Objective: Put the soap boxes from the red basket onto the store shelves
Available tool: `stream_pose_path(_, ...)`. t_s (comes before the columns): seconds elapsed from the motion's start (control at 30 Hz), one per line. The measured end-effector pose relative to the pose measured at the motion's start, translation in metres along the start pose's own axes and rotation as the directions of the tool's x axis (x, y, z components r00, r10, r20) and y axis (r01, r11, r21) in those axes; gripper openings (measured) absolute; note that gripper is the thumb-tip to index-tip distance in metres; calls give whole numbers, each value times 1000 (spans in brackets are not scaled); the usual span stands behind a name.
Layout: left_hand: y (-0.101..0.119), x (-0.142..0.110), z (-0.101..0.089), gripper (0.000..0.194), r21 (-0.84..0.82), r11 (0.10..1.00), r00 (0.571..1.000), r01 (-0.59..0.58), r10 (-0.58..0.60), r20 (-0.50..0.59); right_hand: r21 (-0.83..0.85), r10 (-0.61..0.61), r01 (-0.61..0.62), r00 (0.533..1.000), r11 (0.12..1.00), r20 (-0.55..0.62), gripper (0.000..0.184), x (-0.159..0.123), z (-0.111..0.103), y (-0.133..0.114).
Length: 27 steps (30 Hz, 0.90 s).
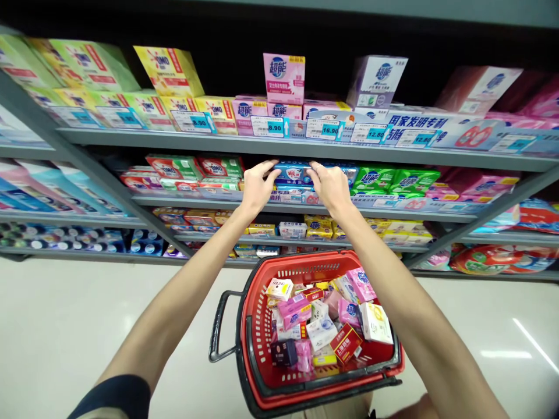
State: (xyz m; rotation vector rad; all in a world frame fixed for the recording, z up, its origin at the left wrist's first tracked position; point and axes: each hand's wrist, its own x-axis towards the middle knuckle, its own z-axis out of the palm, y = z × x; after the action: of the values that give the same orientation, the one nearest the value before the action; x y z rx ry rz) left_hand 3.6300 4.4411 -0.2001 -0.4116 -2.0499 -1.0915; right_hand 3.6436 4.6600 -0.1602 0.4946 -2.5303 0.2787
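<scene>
Blue pack up on mid shelf, btwn left hand & right hand. Fingers closed on it, one set per end; two-ended hold prob. to keep it level & square w/ the row. Can't tell: resting or slightly lifted. Directly under the fingers, lower blue packs, prob. stacked by kind for tidy facing. L of the fingers, red-and-green packs; just R, green packs; kinds side by side, labels out, likely for quick reading. Above the fingers, upper shelf, w/ price tags along its front, presumably near matching goods. Pink box upright there, poss. as display. Below the fingers, yellow packs. Further below, btwn forearms: red basket, placed close in, prob. for easy reach. Inside, small boxes loose, every which way. Black handle out to L, clear of the opening, likely for access. Basket's support hidden.
</scene>
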Motion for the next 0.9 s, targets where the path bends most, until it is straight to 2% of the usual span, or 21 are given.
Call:
stream_pose_path(0.23, 2, -3, 2, 33, 23, 999, 999, -43, 44, -25, -17, 3, -3, 1000, 1000, 19, 47, -3, -5, 0)
stream_pose_path(0.43, 3, -1, 0, 39, 47, 998, 999, -37, 36, 24, -15, 23, -23, 999, 1000, 42, 50, -7, -6, 0)
stream_pose_path(0.53, 4, -6, -2, 44, 94, 993, 998, -70, 70, 0, 74, 2, 1, 999, 997, -50, 48, -25, -7, 12)
stream_pose_path(0.63, 9, -14, 0, 47, 196, 965, 980, -172, 188, -63, 122, 14, 12, 976, 992, -216, 42, -47, -8, 35)
stream_pose_path(0.7, 16, -17, 6, 41, 230, 926, 950, -301, 311, -7, 97, 8, 21, 955, 995, -296, 40, -56, -9, 51)
stream_pose_path(0.8, 32, -14, 25, 36, 182, 866, 880, -467, 435, 188, 26, -72, 87, 929, 996, -363, 39, -59, -12, 66)
stream_pose_path(0.83, 37, -10, 33, 36, 174, 859, 869, -481, 442, 224, 9, -96, 107, 926, 994, -365, 39, -58, -13, 69)
stream_pose_path(0.9, 46, -3, 48, 36, 196, 869, 881, -455, 409, 237, 0, -114, 121, 934, 993, -338, 40, -54, -14, 72)
